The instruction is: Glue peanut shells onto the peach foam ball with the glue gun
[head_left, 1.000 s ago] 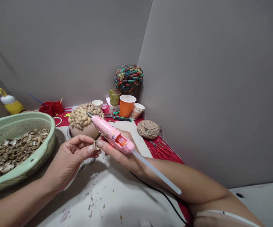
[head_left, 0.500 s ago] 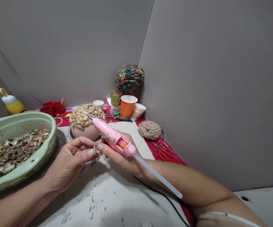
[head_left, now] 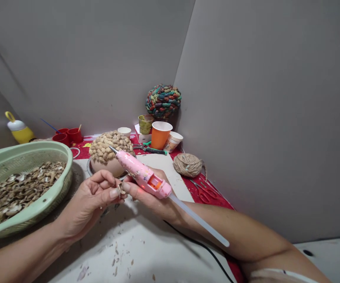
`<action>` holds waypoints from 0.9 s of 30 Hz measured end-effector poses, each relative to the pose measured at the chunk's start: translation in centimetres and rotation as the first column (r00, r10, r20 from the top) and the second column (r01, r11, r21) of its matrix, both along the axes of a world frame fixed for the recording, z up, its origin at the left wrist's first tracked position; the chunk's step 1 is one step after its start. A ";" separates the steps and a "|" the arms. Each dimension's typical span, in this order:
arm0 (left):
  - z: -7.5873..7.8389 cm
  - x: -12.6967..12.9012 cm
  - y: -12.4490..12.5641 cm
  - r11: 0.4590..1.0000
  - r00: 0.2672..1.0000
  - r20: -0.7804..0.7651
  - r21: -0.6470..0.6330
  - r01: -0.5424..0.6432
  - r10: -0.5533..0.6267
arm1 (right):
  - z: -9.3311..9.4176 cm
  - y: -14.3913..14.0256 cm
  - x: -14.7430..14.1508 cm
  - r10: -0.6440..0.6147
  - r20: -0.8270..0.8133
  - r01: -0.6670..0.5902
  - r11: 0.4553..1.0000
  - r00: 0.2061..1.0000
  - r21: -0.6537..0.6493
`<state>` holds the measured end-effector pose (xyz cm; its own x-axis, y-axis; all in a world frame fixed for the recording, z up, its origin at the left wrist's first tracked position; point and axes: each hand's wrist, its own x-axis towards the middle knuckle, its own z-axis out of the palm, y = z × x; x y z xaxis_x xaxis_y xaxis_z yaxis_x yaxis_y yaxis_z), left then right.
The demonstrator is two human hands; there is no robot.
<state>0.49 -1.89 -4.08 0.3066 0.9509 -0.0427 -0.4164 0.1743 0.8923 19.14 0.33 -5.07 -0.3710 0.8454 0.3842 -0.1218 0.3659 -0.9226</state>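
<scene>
Between the thumb and fingers of my left hand (head_left: 91, 196) is a small peanut shell (head_left: 122, 190). The thumb of my right hand (head_left: 146, 196) presses against the same shell. That hand also grips a pink glue gun (head_left: 137, 169), its metal tip pointing up and left and a translucent glue stick (head_left: 201, 220) sticking out of its back. Behind the tip sits a round pale form (head_left: 107, 167), its upper part covered in peanut shells (head_left: 111, 145). The fingers under the glue gun are partly hidden.
A green basket (head_left: 65, 169) of loose shells stands at left. Farther back are red cups (head_left: 74, 135), an orange cup (head_left: 160, 135), pliers (head_left: 155, 150) and a colourful ball (head_left: 163, 101). Twine (head_left: 187, 165) and red scissors (head_left: 206, 194) lie at right; a black cord (head_left: 199, 243) crosses the table.
The view has shifted slightly, so everything sits a little farther right and lower. Both hands keep their hold, with the shell turned slightly between them.
</scene>
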 end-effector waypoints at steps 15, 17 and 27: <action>-0.2 -0.2 -0.1 0.997 0.997 -0.056 0.053 -0.052 0.055 | 0.2 -0.2 0.0 0.011 -0.027 -0.010 1.000 1.000 0.026; 0.0 -0.2 -0.1 0.996 0.997 -0.049 0.065 -0.059 0.063 | 0.5 -0.2 0.1 0.021 -0.004 -0.020 0.997 1.000 0.068; 2.4 -1.5 0.5 0.960 0.973 -0.032 0.175 -0.218 0.227 | 5.1 -1.1 3.1 -0.096 0.188 0.025 0.937 0.978 0.350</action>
